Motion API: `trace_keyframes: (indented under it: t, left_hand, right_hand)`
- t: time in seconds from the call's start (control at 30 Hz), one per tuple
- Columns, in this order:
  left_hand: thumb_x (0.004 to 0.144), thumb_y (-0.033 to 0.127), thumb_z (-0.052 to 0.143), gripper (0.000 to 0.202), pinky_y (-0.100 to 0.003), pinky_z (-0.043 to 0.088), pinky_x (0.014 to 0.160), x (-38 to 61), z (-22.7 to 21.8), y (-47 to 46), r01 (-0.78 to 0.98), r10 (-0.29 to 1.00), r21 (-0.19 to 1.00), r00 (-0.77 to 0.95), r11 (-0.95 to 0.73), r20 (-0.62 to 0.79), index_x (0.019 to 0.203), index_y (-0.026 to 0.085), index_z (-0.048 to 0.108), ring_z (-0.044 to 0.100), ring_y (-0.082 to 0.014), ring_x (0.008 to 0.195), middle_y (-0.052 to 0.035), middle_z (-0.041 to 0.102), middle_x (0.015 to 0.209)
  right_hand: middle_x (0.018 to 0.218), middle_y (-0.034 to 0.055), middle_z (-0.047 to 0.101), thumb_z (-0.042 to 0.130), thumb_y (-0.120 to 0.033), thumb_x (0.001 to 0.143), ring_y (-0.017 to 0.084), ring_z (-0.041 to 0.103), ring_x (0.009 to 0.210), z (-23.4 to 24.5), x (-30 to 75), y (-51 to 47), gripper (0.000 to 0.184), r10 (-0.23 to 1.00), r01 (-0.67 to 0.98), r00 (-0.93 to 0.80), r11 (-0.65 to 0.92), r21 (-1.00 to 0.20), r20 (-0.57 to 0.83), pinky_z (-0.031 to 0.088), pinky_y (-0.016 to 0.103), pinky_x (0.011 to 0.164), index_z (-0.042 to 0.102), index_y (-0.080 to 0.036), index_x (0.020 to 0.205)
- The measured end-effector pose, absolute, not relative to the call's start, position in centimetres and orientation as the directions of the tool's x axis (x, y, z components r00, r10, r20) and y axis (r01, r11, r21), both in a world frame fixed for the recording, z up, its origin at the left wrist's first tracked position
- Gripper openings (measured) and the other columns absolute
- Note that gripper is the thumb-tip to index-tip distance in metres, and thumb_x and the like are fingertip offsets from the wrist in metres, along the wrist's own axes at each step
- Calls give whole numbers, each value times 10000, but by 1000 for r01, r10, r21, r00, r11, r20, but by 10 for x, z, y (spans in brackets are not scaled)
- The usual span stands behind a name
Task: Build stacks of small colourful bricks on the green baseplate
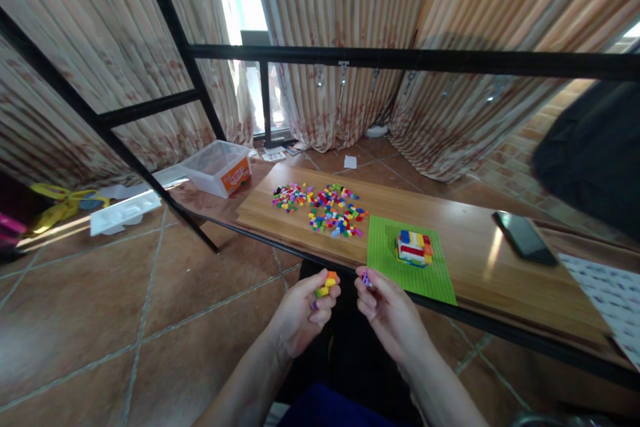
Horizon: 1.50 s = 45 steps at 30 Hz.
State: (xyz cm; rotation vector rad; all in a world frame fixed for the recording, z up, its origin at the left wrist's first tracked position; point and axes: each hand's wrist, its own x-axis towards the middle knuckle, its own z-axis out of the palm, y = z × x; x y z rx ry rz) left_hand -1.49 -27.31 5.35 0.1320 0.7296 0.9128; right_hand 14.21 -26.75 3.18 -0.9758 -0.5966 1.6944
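In front of the table edge, my left hand [303, 313] is closed around several small toy bricks [327, 283], orange, yellow and green, with a bit of purple showing lower between the fingers. My right hand [390, 313] pinches a small purple brick [367, 278] between thumb and fingertips, a short way to the right of the left hand. Beyond the right hand lies a green baseplate [381, 247]. On it stands a low block built from white, red, blue, yellow and orange bricks [414, 249]. Loose bricks [337, 207] in many colours lie spread on the wooden tabletop [265, 213].
A clear plastic box [207, 173] with an orange label stands at the table's left end. To the right lie a dark phone [525, 238] and a printed sheet [607, 293]. A black metal bar [400, 57] crosses behind the table, before the curtains [345, 0].
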Motion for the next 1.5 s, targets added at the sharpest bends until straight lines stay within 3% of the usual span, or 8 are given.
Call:
trace_keyframes:
  t: [0.13, 0.23, 0.3, 0.43, 0.7, 0.87, 1.2, 1.5]
  left_hand:
    - [913, 193, 455, 164, -77, 191, 321, -24, 49, -250, -695, 772, 407, 348, 593, -532, 861, 79, 561, 328, 14, 421, -9, 475, 706]
    - [874, 152, 483, 102, -86, 195, 330, -32, 44, -223, -665, 814, 509, 278, 546, -510, 832, 91, 553, 351, 8, 427, -15, 498, 705]
    - [844, 135, 498, 80, -97, 185, 337, -35, 41, -199, -593, 851, 635, 181, 495, -493, 778, 104, 531, 363, 2, 429, -13, 504, 684]
    - [810, 152, 500, 97, -131, 227, 379, -38, 34, -144, -194, 917, 907, -70, 373, -392, 717, 124, 501, 411, -31, 450, -16, 528, 633]
    - [699, 153, 619, 47, -212, 401, 557, -44, 4, -57, 273, 959, 926, -190, 259, -213, 656, 133, 625, 534, -119, 586, 13, 549, 544]
    - [688, 124, 622, 195, -270, 463, 799, -41, -11, -36, 496, 980, 849, -168, 179, -108, 854, 150, 720, 622, -181, 845, -37, 706, 827]
    - [821, 121, 495, 305, -286, 476, 918, -36, -14, -36, 613, 1000, 789, 26, -28, 15, 1019, 175, 721, 659, -181, 965, -47, 728, 1046]
    - [815, 90, 474, 314, -298, 501, 886, -48, -10, -41, 655, 990, 751, -28, -85, 137, 983, 169, 727, 677, -185, 936, -60, 741, 1001]
  right_hand:
    - [634, -22, 542, 706, -467, 715, 75, 381, 483, 33, 150, -225, 306, 987, -276, 38, -140, -951, -157, 317, 224, 449, 650, -172, 775]
    - [576, -7, 566, 636, -533, 740, 105, 430, 453, 26, 159, -183, 369, 993, 145, 120, -22, -989, -4, 328, 247, 461, 649, -165, 717]
    - [604, 20, 625, 559, -503, 803, 139, 507, 497, 22, 163, -155, 363, 993, 454, 91, 23, -891, 72, 346, 256, 498, 685, -166, 753]
    - [792, 66, 723, 449, -342, 890, 186, 641, 733, 20, 164, -107, 332, 995, 883, -21, 65, -464, 100, 377, 254, 612, 732, -170, 914]
    - [897, 92, 732, 510, -275, 860, 202, 644, 841, 19, 155, -44, 262, 983, 942, -185, 180, -283, 8, 383, 252, 684, 739, -175, 940]
    - [837, 19, 732, 513, -294, 865, 153, 630, 761, 20, 157, -23, 252, 950, 912, -308, 281, -299, -49, 381, 220, 639, 748, -210, 892]
    - [865, 13, 752, 535, -220, 851, 153, 654, 782, 8, 187, -21, 239, 950, 904, -309, 275, -328, -54, 426, 229, 694, 772, -225, 874]
    - [885, 25, 755, 543, -218, 840, 173, 667, 782, 3, 180, -14, 227, 968, 910, -250, 231, -345, -9, 435, 249, 678, 761, -217, 907]
